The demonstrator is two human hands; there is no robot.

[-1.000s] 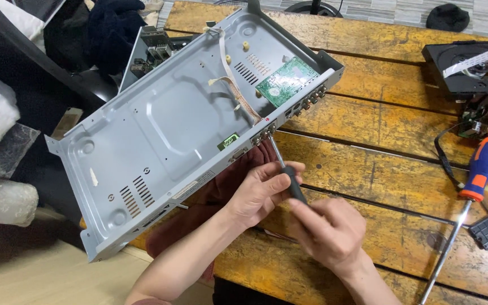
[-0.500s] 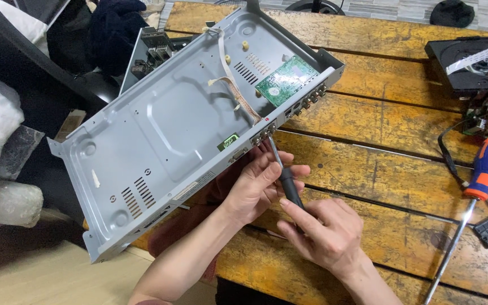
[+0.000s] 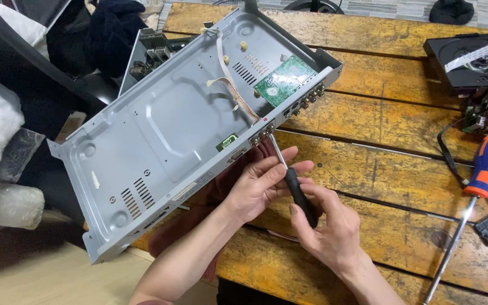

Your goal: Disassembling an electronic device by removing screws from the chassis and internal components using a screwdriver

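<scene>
Orange-and-blue screwdriver point(image 3: 484, 169) lies right on the desk point(image 3: 402, 169); both hands point(image 3: 264, 183) point(image 3: 326, 226) grip a black screwdriver point(image 3: 299, 195) against the grey chassis point(image 3: 159, 130).

We have a single view, from a camera worn on our head, looking steeply down and slightly forward across the wooden worktop point(image 3: 402, 169). It sits close, so our forearms enter from the bottom edge and the worktop's far edge runs along the top.

2 screwdrivers point(image 3: 299, 195) point(image 3: 484, 169), 1 metal chassis point(image 3: 159, 130), 1 green circuit board point(image 3: 284, 80).
</scene>
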